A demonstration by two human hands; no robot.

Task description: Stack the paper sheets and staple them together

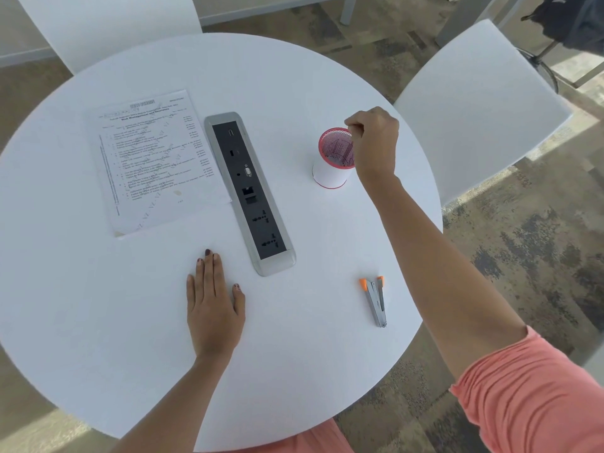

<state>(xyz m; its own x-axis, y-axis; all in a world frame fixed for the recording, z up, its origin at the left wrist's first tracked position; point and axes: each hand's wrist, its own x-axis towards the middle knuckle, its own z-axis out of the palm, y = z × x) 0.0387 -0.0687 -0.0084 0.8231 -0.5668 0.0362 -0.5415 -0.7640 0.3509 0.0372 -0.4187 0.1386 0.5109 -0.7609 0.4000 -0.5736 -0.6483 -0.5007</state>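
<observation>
Printed paper sheets (pixel 153 158) lie in a slightly uneven pile at the back left of the round white table (pixel 98 305). A small metal stapler (pixel 376 300) with orange tips lies at the front right, untouched. My left hand (pixel 214 302) rests flat, palm down, on the bare table near the front, holding nothing. My right hand (pixel 372 142) hovers at the far rim of a pink mesh cup (pixel 335 158), its fingers pinched together. I see nothing between the fingertips, and I cannot tell whether they touch the rim.
A grey and black power socket strip (pixel 250 191) is set into the table's middle, running diagonally between the sheets and the cup. White chairs stand at the back left (pixel 108 24) and at the right (pixel 480 106). Patterned carpet surrounds the table.
</observation>
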